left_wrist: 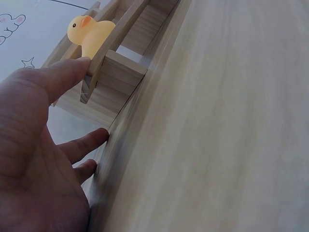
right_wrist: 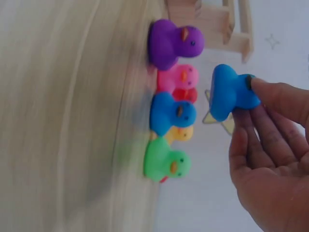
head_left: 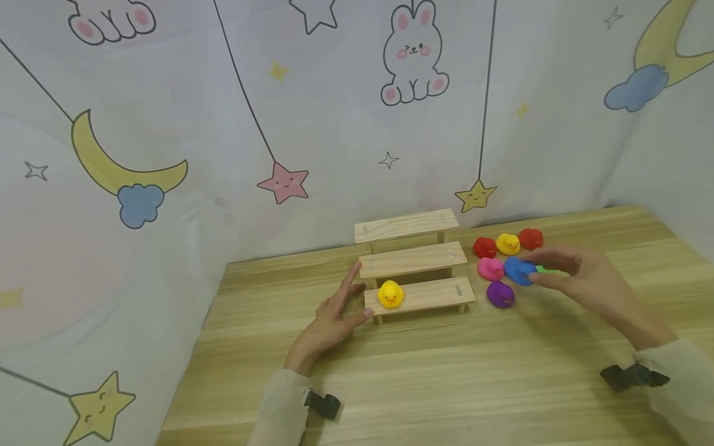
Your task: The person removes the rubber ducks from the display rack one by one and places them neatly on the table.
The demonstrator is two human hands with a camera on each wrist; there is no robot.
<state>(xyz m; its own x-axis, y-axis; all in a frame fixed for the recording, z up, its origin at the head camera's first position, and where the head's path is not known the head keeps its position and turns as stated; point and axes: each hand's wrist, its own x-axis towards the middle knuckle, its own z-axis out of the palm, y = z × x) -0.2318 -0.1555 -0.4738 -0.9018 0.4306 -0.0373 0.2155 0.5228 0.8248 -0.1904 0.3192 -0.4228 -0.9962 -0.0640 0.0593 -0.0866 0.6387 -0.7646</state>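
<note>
A blue rubber duck (right_wrist: 227, 92) is pinched between the thumb and fingers of my right hand (head_left: 591, 279), lifted above the table. Below it, in the right wrist view, stand a second blue duck (right_wrist: 169, 114), a green duck (right_wrist: 166, 159), a purple duck (right_wrist: 169, 43) and a pink duck (right_wrist: 176, 77). My left hand (head_left: 330, 319) is at the left end of a three-step wooden stand (head_left: 415, 260), its thumb touching the lowest step and its fingers spread. On that step sits a yellow duck (head_left: 390, 295), close to the left thumb.
Behind the pink duck, two red ducks (head_left: 484, 248) and another yellow duck (head_left: 507, 244) stand right of the stand. A white cloth (head_left: 334, 111) with rabbits, stars and moons hangs behind the wood-grain table (head_left: 418, 384).
</note>
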